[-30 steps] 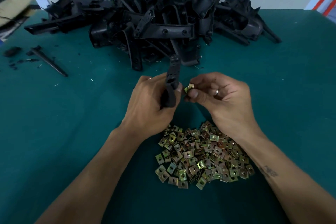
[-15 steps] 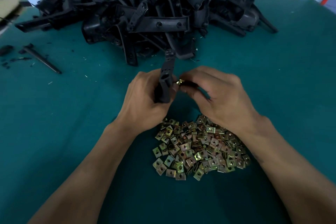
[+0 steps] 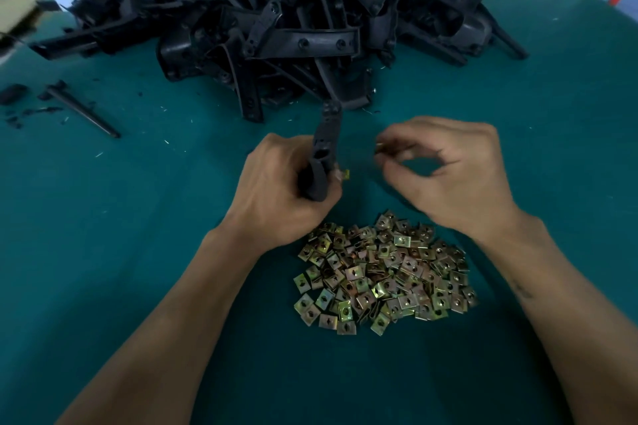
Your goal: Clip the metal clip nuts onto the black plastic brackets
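A narrow black plastic bracket (image 3: 324, 155) stands nearly upright in the left hand (image 3: 283, 190), whose fingers are wrapped around its lower end above a teal cloth-covered table (image 3: 138, 217). A small brass-coloured metal clip nut (image 3: 344, 174) sits at the bracket's right side, just beside the left fingertips. The right hand (image 3: 448, 169) hovers apart from the bracket, its thumb and forefinger pinched together on a second small metal clip nut (image 3: 378, 147), which is mostly hidden. Below both hands lies a loose heap of brass-coloured square clip nuts (image 3: 383, 272). Behind, against the wall, is a large tangled pile of black plastic brackets (image 3: 276, 28). A thin black rod (image 3: 83, 109) lies at far left
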`<control>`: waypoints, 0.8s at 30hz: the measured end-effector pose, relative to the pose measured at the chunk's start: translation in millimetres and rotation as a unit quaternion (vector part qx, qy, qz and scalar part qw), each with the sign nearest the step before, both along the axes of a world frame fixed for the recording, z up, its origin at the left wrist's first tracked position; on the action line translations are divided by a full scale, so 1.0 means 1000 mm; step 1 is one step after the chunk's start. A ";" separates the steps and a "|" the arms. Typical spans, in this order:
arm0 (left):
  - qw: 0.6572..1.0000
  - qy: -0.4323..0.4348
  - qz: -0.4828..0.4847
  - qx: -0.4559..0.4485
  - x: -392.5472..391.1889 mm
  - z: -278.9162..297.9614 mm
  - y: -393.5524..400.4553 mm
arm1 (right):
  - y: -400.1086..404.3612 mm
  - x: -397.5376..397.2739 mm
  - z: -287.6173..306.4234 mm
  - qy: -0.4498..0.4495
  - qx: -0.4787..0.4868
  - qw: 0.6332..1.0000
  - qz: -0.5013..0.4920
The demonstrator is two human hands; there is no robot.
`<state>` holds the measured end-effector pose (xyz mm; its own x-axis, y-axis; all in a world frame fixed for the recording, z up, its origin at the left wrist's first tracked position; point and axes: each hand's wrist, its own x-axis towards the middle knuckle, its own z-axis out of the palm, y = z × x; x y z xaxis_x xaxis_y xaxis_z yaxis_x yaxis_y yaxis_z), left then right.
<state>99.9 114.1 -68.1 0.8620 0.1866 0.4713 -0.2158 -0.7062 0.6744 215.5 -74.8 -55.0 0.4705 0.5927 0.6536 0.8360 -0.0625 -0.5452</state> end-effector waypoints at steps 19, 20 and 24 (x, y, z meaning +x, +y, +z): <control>0.954 0.084 0.132 0.257 0.003 0.000 -0.007 | 0.008 -0.009 0.001 0.536 0.165 0.825 0.078; 0.951 0.089 0.137 0.262 0.003 0.000 -0.007 | 0.009 -0.009 0.001 0.534 0.158 0.827 0.075; 0.946 0.111 0.142 0.270 0.004 0.000 -0.010 | 0.012 -0.012 0.001 0.523 0.141 0.839 0.051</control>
<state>103.8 104.4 -67.8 0.9022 0.2082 0.3778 0.1378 -0.9690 0.2049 203.4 -62.4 -54.4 0.8302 0.5564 0.0355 -0.1166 0.2355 -0.9649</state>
